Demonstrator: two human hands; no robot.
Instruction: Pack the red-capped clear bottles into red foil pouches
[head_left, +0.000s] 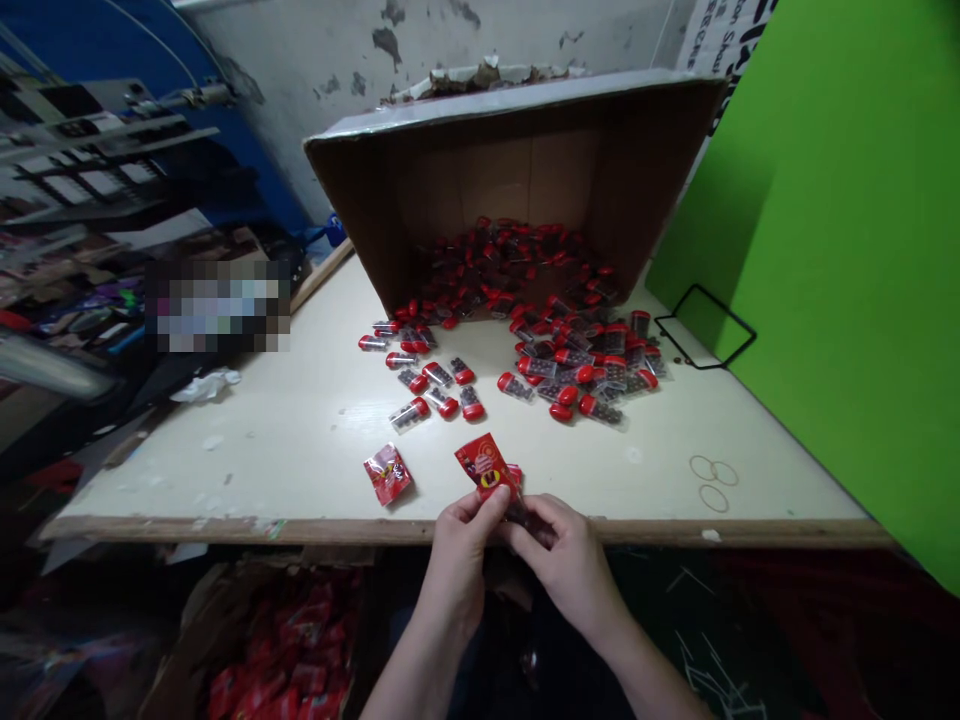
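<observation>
From my remote feed, three rubber bands [713, 480] lie on the bench [225, 470], a black wire frame [679, 344] sits against a green panel [840, 250], a crumpled white tissue [206, 385] lies off its left edge, and a peeling plaster wall [315, 90] stands behind.

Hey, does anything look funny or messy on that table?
Yes! The big brown cardboard box lies tipped over on the cream table, and lots of clear tubes with red caps have spilled out in a messy heap. It looks odd because they're scattered instead of packed inside.
</observation>
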